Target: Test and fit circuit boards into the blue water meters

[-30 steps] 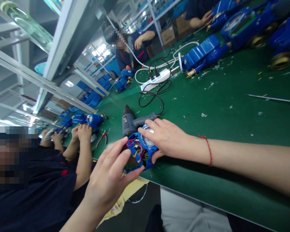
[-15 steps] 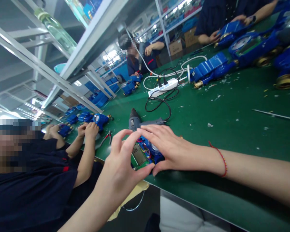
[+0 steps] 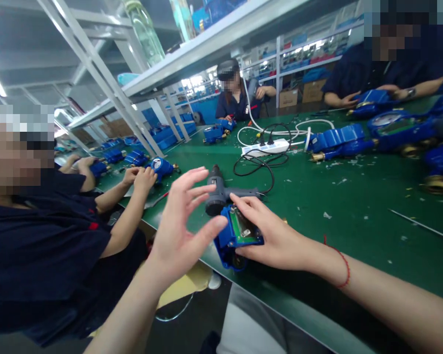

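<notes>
A blue water meter (image 3: 225, 246) stands near the front edge of the green bench. On its top lies a green circuit board (image 3: 239, 230) with a small display. My right hand (image 3: 269, 231) grips the meter's upper part from the right, fingers at the far side of the board and thumb at the near side. My left hand (image 3: 180, 231) hovers at the left of the meter, fingers spread, holding nothing. Just behind the meter lies a grey heat gun (image 3: 216, 194), its handle pointing right.
A white power strip (image 3: 266, 148) with tangled cables lies farther back. More blue meters (image 3: 339, 138) stand at the right, near a thin metal rod (image 3: 424, 226). Co-workers sit at the left, back and right. A shelf (image 3: 206, 54) overhangs the bench.
The board with the display has gone from the meter's left side onto its top. My left hand has come away and opened; my right hand has stayed on the meter. The view has shifted.
</notes>
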{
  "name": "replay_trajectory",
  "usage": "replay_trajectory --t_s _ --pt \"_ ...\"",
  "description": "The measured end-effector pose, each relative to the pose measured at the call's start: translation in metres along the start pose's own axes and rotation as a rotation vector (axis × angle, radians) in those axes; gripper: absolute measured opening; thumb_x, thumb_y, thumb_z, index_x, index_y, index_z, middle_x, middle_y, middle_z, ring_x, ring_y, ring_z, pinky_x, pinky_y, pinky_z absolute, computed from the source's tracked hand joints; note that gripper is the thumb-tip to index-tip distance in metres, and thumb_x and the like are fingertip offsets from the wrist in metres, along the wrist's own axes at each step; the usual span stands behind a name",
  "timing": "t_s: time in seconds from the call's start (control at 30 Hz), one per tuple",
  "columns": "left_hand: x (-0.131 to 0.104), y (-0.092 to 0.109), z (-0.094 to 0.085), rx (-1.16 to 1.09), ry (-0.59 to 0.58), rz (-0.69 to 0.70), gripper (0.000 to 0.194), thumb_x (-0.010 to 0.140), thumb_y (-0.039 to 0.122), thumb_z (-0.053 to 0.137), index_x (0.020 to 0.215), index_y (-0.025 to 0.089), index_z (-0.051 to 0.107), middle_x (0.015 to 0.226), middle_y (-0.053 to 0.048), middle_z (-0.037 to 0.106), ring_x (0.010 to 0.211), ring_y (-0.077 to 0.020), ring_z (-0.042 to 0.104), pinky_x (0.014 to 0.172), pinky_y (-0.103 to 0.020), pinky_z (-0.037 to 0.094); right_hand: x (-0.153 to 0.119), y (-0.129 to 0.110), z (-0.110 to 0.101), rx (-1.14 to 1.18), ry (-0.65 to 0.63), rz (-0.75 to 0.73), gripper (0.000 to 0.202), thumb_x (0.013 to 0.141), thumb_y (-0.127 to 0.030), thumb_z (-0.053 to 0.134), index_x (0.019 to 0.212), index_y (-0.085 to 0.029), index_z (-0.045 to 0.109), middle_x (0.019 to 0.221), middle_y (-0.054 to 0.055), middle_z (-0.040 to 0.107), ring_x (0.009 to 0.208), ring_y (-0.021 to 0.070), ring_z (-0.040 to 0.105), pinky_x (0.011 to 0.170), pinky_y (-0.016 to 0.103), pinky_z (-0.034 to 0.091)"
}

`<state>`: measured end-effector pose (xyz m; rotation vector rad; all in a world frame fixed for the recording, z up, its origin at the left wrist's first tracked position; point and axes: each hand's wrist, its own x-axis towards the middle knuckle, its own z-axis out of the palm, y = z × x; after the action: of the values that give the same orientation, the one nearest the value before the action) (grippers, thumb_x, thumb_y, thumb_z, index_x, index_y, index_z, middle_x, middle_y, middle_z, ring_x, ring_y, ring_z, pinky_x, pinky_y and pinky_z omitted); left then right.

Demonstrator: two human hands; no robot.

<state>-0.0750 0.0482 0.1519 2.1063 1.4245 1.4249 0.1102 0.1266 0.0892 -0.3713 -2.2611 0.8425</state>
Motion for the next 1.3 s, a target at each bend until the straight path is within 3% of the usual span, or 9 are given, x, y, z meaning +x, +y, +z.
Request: replay_trajectory --t_s 0.07,0.13,0.2,0.27,0.6,0.77,0.97,1.17,1.3 --pt "-0.016 -0.017 -0.002 -0.010 0.152 -0.044 0.048 0.085 0.034 0.067 0.128 0.030 0.046 0.132 -0.007 0.050 0.119 -0.0246 0.056 0.106 -0.048 0.043 0.002 0.002 -0.006 0.048 -0.008 0.063 0.093 0.076 -0.027 0.074 0.152 -0.008 0.021 0.136 0.015 0.037 0.129 0.0251 0.038 0.111 0.038 0.032" --pt "-0.033 -0.037 0.004 0.021 0.024 -0.135 0.063 0.079 0.048 0.070 0.132 0.025 0.044 0.135 -0.012 0.048 0.129 -0.0308 0.047 0.111 -0.054 0.036 0.003 0.004 -0.013 0.099 -0.007 0.106 0.089 0.077 -0.032 0.075 0.150 -0.011 0.027 0.134 0.013 0.037 0.126 0.0241 0.041 0.109 0.036 0.034" --pt "-0.047 -0.053 0.016 0.045 -0.155 -0.205 0.097 0.067 0.059 0.076 0.143 0.020 0.030 0.149 -0.019 0.033 0.141 -0.0369 0.031 0.115 -0.058 0.027 0.004 0.008 -0.020 0.157 0.002 0.148 0.083 0.077 -0.039 0.077 0.145 -0.017 0.035 0.133 0.011 0.040 0.124 0.0233 0.044 0.104 0.034 0.040" --pt "-0.054 -0.063 0.028 0.067 -0.250 -0.255 0.112 0.062 0.059 0.080 0.147 0.017 0.022 0.155 -0.022 0.020 0.145 -0.0380 0.021 0.117 -0.057 0.023 0.003 0.011 -0.026 0.242 0.028 0.206 0.078 0.074 -0.041 0.080 0.137 -0.022 0.040 0.129 0.008 0.045 0.118 0.0227 0.049 0.098 0.033 0.045" --pt "-0.061 -0.051 0.054 0.134 -0.112 -0.357 0.094 0.064 0.042 0.084 0.139 0.022 0.031 0.146 -0.019 0.030 0.140 -0.0394 0.031 0.112 -0.062 0.031 -0.017 0.025 -0.032 0.464 0.248 0.426 0.080 0.064 -0.044 0.087 0.129 -0.025 0.043 0.123 0.008 0.057 0.102 0.0235 0.062 0.079 0.029 0.055" --pt "-0.071 -0.052 0.058 0.198 -0.081 -0.316 0.096 0.063 0.063 0.077 0.140 0.026 0.031 0.149 -0.020 0.026 0.139 -0.0444 0.029 0.107 -0.072 0.026 -0.027 0.028 -0.031 0.494 0.263 0.429 0.092 0.059 -0.050 0.089 0.134 -0.027 0.043 0.131 0.010 0.054 0.109 0.0266 0.060 0.084 0.031 0.056" --pt "-0.055 -0.046 0.053 0.221 -0.119 -0.201 0.059 0.084 0.065 0.051 0.130 0.030 0.047 0.153 -0.015 0.029 0.144 -0.0385 0.019 0.108 -0.075 0.012 -0.031 0.034 -0.034 0.546 0.281 0.417 0.092 0.060 -0.049 0.089 0.136 -0.028 0.042 0.132 0.010 0.053 0.112 0.0268 0.059 0.088 0.032 0.054" --pt "-0.022 -0.039 0.053 0.201 -0.160 -0.208 0.010 0.090 0.025 0.054 0.087 0.022 0.064 0.135 -0.012 0.057 0.131 -0.0357 0.044 0.105 -0.078 0.014 -0.037 0.033 -0.038 0.532 0.202 0.444 0.088 0.067 -0.047 0.085 0.138 -0.028 0.037 0.136 0.012 0.050 0.113 0.0284 0.058 0.089 0.037 0.053" --pt "-0.010 -0.047 0.052 0.065 -0.145 -0.147 0.018 0.090 0.018 0.052 0.077 0.021 0.064 0.107 -0.007 0.072 0.105 -0.0277 0.064 0.100 -0.063 0.039 -0.040 0.035 -0.041 0.527 0.201 0.427 0.086 0.065 -0.047 0.086 0.134 -0.026 0.039 0.140 0.014 0.045 0.120 0.0304 0.054 0.090 0.038 0.053"
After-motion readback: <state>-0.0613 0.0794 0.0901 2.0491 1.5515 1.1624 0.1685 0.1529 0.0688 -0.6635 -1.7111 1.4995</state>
